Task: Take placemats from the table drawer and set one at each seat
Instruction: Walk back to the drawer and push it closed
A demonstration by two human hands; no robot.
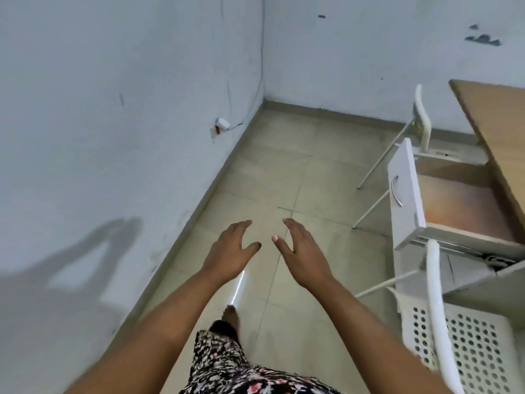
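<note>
Placemats cannot be made out; the open drawer (454, 206), pulled out from the long left edge of the wooden surface (494, 123), shows only an orange-brown interior. Nearest, both hands (230, 251) (301, 251) hang spread and empty over the tiled floor (255, 177). Best turn right and reach into the drawer. White chairs (443, 322) stand alongside; beyond them, pale blue walls (113, 81).

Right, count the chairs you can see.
2. One white chair stands at the table's far end; another chair is nearest, beside the open drawer. More may be out of view.
</note>
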